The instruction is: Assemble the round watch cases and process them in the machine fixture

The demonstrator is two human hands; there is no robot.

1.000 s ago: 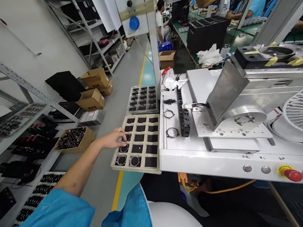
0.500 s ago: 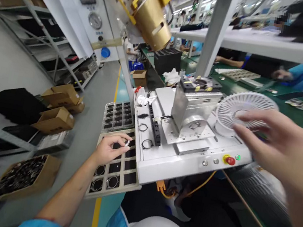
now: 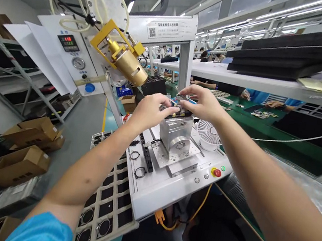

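My left hand (image 3: 151, 111) reaches over the fixture (image 3: 174, 115) on top of the metal block. Its thumb and fingers are closed at the fixture, and what they hold is hidden. Opposite it, my right hand (image 3: 202, 103) pinches a small dark part at the fixture's far side. I cannot make out its kind. Blue bits show around the right fingertips. Below both hands stands the silver metal block (image 3: 174, 133) on its plate. Round watch cases (image 3: 104, 227) lie in the compartments of a tray (image 3: 127, 230) at lower left.
A gold cylinder head (image 3: 131, 68) hangs above and left of my hands. A white fan (image 3: 208, 133) stands right of the block. Buttons, including a red one (image 3: 217, 172), line the machine's front. Two rings (image 3: 140, 172) lie on the machine bed. Other people work behind.
My left hand has moved from the tray up to the fixture. My right hand has come in from the right to the fixture and closed. The view has shifted upward.
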